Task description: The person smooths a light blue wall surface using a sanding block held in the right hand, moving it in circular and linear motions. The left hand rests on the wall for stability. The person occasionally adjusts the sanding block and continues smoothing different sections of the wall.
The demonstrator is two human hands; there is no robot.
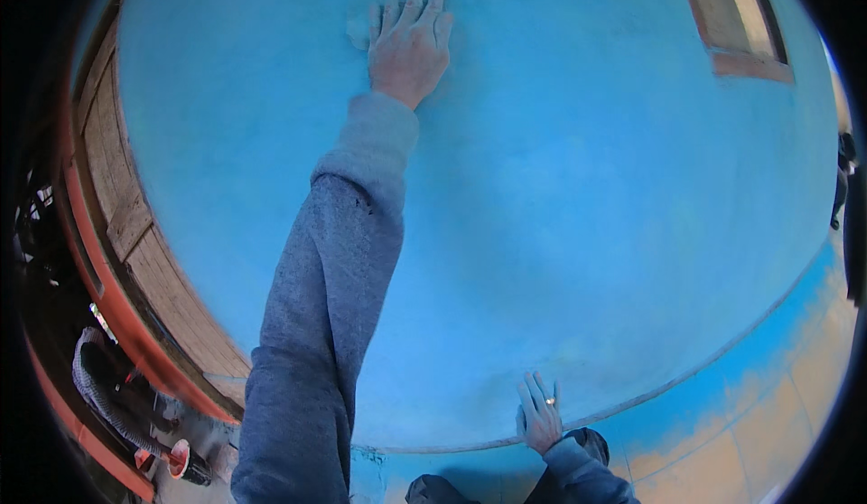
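My left arm, in a grey-blue sleeve, reaches up along a light blue painted wall [578, 188]. At its end my left hand [408, 48] lies flat on the wall, fingers stretched and slightly apart, with dusty skin. A small pale patch [358, 29] shows beside its little finger; I cannot tell whether it is a mark or the edge of something under the palm. Low on the wall, my right hand [540, 415] rests with its fingers stretched upward, a ring [550, 401] on one of them. It holds nothing that I can see.
At the left stands a plank wooden door [172, 278] with an orange-red frame. Beyond it a bent-over person [108, 387] reaches toward a bucket [188, 464] with orange-red inside. A framed window opening [736, 16] is at upper right. Blue-smeared beige tiles [768, 423] lie below the wall.
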